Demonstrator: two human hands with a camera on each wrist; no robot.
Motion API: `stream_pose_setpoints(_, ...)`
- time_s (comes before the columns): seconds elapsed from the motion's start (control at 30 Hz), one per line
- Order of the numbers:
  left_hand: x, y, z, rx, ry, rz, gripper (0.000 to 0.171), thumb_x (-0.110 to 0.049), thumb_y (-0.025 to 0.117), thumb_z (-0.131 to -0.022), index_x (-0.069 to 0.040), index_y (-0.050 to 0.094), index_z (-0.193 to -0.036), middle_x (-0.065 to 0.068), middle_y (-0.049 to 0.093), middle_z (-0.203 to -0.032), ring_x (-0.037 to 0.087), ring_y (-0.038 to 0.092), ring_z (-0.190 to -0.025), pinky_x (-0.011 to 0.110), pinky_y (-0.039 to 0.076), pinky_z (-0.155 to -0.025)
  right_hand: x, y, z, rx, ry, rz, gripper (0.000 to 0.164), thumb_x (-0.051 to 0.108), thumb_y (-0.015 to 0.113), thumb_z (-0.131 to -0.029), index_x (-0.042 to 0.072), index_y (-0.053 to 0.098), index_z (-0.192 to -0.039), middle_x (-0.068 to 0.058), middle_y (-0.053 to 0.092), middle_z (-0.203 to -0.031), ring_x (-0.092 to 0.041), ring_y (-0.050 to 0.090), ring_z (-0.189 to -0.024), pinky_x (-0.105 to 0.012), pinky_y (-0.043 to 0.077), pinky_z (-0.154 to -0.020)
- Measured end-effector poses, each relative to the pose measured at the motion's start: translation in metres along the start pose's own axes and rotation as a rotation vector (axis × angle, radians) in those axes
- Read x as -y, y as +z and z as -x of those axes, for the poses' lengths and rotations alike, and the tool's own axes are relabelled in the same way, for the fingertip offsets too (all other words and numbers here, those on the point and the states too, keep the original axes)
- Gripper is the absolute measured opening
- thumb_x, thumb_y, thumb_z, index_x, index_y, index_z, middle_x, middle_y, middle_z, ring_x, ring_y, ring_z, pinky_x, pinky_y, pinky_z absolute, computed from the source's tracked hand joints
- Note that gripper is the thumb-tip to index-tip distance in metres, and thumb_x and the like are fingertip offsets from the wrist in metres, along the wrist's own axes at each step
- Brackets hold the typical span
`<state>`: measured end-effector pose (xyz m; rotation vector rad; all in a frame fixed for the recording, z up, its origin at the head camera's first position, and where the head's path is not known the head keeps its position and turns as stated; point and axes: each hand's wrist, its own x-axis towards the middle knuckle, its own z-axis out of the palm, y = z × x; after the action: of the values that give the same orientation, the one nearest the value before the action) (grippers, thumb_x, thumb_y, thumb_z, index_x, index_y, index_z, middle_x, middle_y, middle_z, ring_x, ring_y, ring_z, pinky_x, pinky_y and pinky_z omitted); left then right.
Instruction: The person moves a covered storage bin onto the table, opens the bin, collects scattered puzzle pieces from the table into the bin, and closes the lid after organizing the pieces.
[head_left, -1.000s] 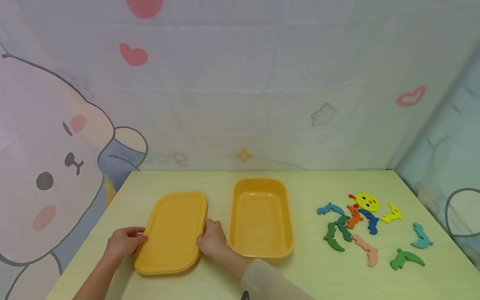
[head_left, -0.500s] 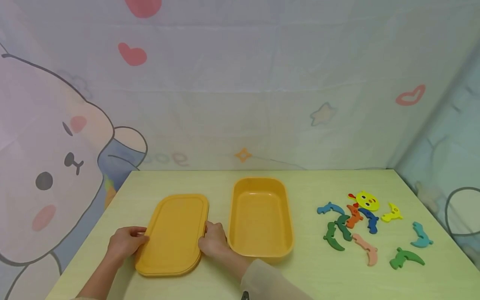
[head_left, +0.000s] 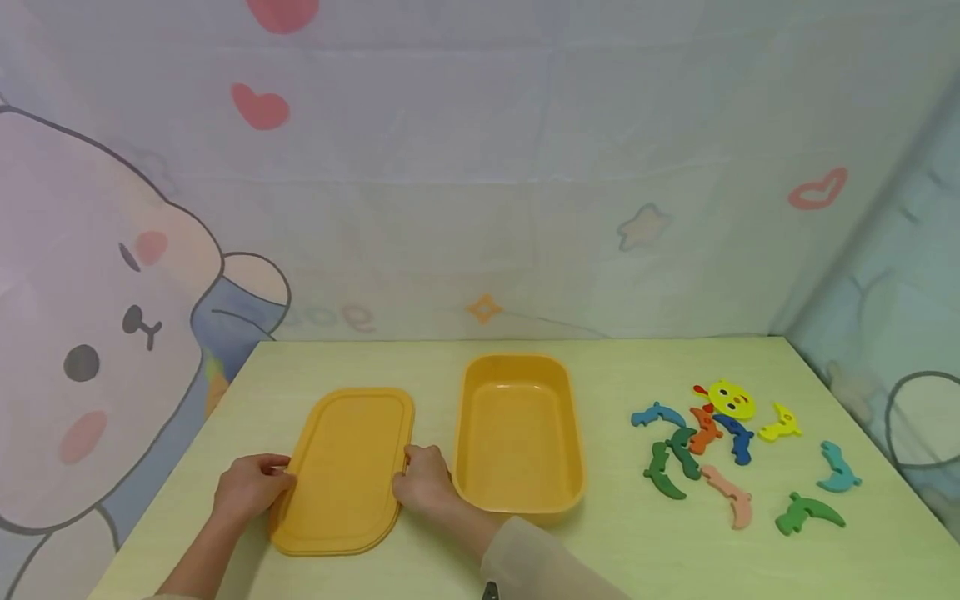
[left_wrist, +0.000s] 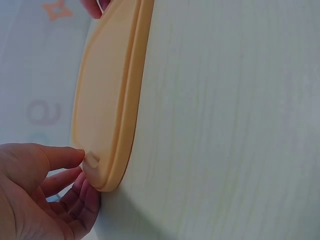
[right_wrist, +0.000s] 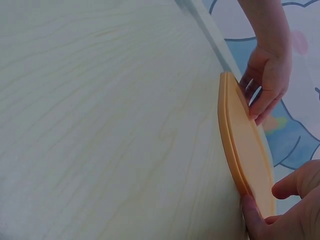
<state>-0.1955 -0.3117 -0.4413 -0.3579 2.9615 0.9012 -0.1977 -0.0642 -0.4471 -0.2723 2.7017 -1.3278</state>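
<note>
Yellow lid (head_left: 345, 471) sits at the left of the surface (head_left: 607, 550), resting on it or just above (contact unclear), just beside the open yellow bin (head_left: 517, 450). Left hand (head_left: 250, 483), grip pinching the left long edge; right hand (head_left: 426, 483), grip bent round the right one, the opposed holds presumably keeping it level. Crescent toy pieces (head_left: 726, 496) lie scattered right of the bin, likely clear of this handling.
</note>
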Motion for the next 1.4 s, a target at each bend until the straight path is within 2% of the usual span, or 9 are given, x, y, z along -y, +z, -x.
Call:
stream_pose_setpoints(0.13, -0.001, -0.001, 0.001, -0.011, -0.003, 0.009, 0.039, -0.019, 0.067, -0.074, 0.004, 0.065, -0.106, 0.008, 0.068, -0.082, 0.020, 0.059, -0.073, 0.026, 0.041, -0.059, 0.002, 0.001, 0.000, -0.003, 0.013, -0.002, 0.046, 0.007, 0.056, -0.080, -0.010, 0.053, -0.122, -0.026, 0.053, -0.114, -0.033, 0.051, -0.110, -0.042, 0.047, -0.090)
stream_pose_setpoints(0.27, 0.002, -0.003, 0.001, -0.029, 0.003, 0.003, 0.040, -0.021, 0.066, -0.075, 0.004, 0.064, -0.108, 0.012, 0.068, -0.086, 0.024, 0.060, -0.076, 0.028, 0.041, -0.060, 0.003, 0.001, 0.001, 0.003, 0.040, -0.042, 0.046, 0.012, 0.057, -0.084, -0.007, 0.051, -0.125, -0.021, 0.051, -0.111, -0.027, 0.054, -0.096, -0.039, 0.048, -0.085)
stream_pose_setpoints(0.4, 0.005, -0.004, 0.000, -0.062, 0.007, 0.014, 0.039, -0.021, 0.065, -0.077, 0.003, 0.064, -0.108, 0.012, 0.067, -0.087, 0.021, 0.059, -0.074, 0.027, 0.039, -0.060, 0.006, -0.001, 0.003, 0.017, 0.051, -0.078, 0.043, 0.016, 0.057, -0.086, -0.001, 0.052, -0.125, -0.015, 0.049, -0.110, -0.020, 0.051, -0.083, -0.034, 0.048, -0.076)
stream_pose_setpoints(0.5, 0.005, -0.003, 0.000, -0.094, 0.022, 0.043, 0.038, -0.021, 0.064, -0.078, 0.001, 0.064, -0.109, 0.010, 0.067, -0.087, 0.020, 0.058, -0.075, 0.026, 0.038, -0.060, 0.008, -0.004, 0.005, 0.022, 0.028, -0.076, 0.042, 0.018, 0.057, -0.087, 0.000, 0.052, -0.125, -0.014, 0.048, -0.113, -0.020, 0.052, -0.086, -0.033, 0.048, -0.076)
stream_pose_setpoints(0.63, 0.000, 0.001, -0.001, -0.145, 0.037, 0.122, 0.033, -0.020, 0.064, -0.082, -0.002, 0.064, -0.109, 0.009, 0.067, -0.091, 0.019, 0.063, -0.078, 0.022, 0.044, -0.061, 0.010, -0.008, 0.007, 0.030, -0.032, -0.068, 0.044, 0.018, 0.056, -0.087, 0.000, 0.050, -0.127, -0.017, 0.046, -0.121, -0.020, 0.053, -0.087, -0.032, 0.048, -0.076)
stream_pose_setpoints(0.83, -0.017, 0.006, 0.000, -0.190, 0.080, 0.261, 0.028, -0.016, 0.065, -0.083, -0.004, 0.065, -0.108, 0.013, 0.067, -0.096, -0.001, 0.059, -0.069, 0.017, 0.050, -0.058, 0.012, -0.014, 0.010, 0.024, -0.137, -0.049, 0.040, 0.020, 0.054, -0.089, 0.004, 0.052, -0.125, -0.013, 0.048, -0.120, -0.019, 0.054, -0.091, -0.027, 0.047, -0.073)
stream_pose_setpoints(0.93, -0.025, 0.008, 0.002, -0.181, 0.114, 0.289, 0.027, -0.016, 0.066, -0.084, -0.003, 0.064, -0.108, 0.015, 0.066, -0.099, -0.003, 0.057, -0.069, 0.016, 0.050, -0.059, 0.013, -0.019, 0.012, 0.033, -0.163, -0.060, 0.037, 0.020, 0.054, -0.090, 0.006, 0.053, -0.124, -0.010, 0.049, -0.118, -0.021, 0.054, -0.099, -0.026, 0.047, -0.075)
stream_pose_setpoints(1.1, -0.035, 0.014, 0.003, -0.129, 0.146, 0.328, 0.027, -0.015, 0.064, -0.086, -0.002, 0.063, -0.109, 0.016, 0.064, -0.106, 0.001, 0.059, -0.073, 0.016, 0.052, -0.063, 0.016, -0.029, 0.015, 0.038, -0.222, -0.081, 0.035, 0.020, 0.056, -0.089, 0.008, 0.055, -0.122, -0.008, 0.051, -0.114, -0.023, 0.057, -0.101, -0.025, 0.048, -0.077)
stream_pose_setpoints(1.4, -0.060, 0.028, 0.009, -0.039, 0.198, 0.371, 0.030, -0.017, 0.063, -0.087, -0.003, 0.060, -0.113, 0.015, 0.062, -0.113, 0.027, 0.062, -0.095, 0.021, 0.054, -0.070, 0.014, -0.047, 0.011, 0.033, -0.383, -0.079, 0.027, 0.017, 0.058, -0.088, 0.013, 0.059, -0.115, -0.002, 0.054, -0.109, -0.018, 0.059, -0.097, -0.013, 0.048, -0.073)
